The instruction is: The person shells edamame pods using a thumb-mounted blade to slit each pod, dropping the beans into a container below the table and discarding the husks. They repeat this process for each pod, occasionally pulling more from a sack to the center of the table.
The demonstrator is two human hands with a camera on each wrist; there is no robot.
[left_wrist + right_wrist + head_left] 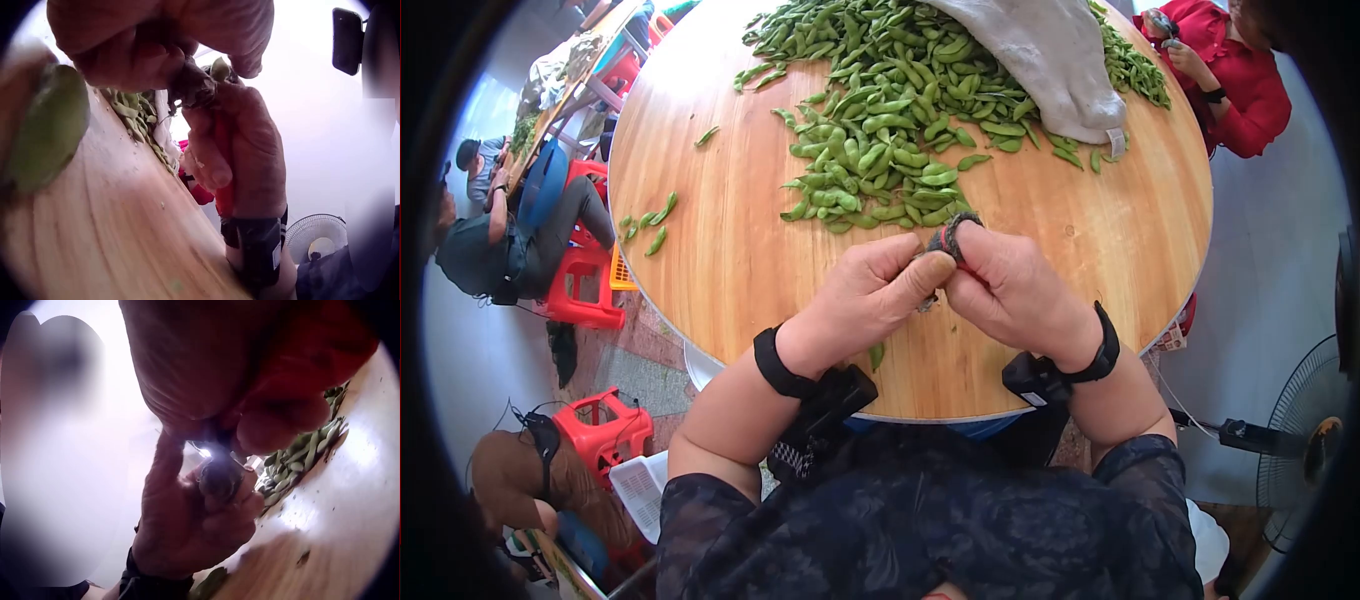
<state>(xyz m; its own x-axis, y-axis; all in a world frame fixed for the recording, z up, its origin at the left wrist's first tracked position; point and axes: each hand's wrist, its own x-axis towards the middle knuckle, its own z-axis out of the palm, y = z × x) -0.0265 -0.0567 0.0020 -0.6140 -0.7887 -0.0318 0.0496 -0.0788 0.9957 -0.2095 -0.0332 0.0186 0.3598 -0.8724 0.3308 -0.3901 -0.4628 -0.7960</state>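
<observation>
Both bare hands meet over the near part of a round wooden table (1090,210). Between their fingertips is a dark, worn, cloth-like strip (945,238) with a thin red line; its exact kind I cannot tell. My left hand (865,285) pinches it with the thumb on top. The right hand (1025,290) grips it from the other side, where it loops over a bent finger. In the left wrist view a small green bit shows beside the dark strip (195,84). Just beyond the fingers lies a heap of green soybean pods (880,150). One loose pod (877,355) lies below the left hand.
A pale cloth sack (1040,65) lies over the heap's right side. Several stray pods (657,240) sit near the table's left edge. A person in red (1250,105) is across at the right; others sit at left near red stools (605,428). A fan (1305,440) stands at right.
</observation>
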